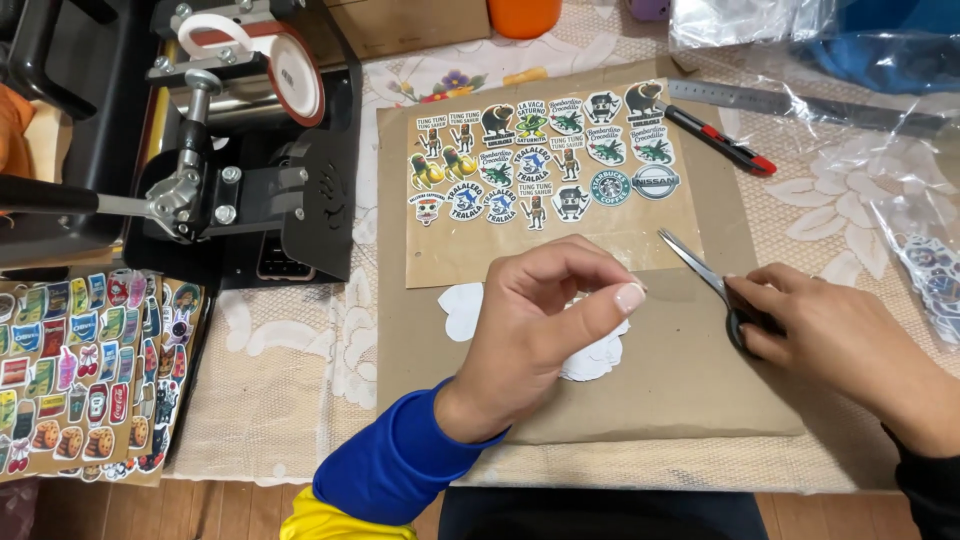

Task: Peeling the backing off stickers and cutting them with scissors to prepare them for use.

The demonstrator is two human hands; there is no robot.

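Brown card carrying a sticker sheet at its far end; left hand, fingers pinched together, hovers over white paper offcuts, whether it holds anything cannot be told; right hand grips scissors, blades pointing at the sheet; a box cutter lies beside it

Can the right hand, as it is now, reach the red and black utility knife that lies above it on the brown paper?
Probably yes. The right hand holds scissors, and the utility knife lies on the brown paper beyond it with nothing between them; yet the scissors occupy its fingers.
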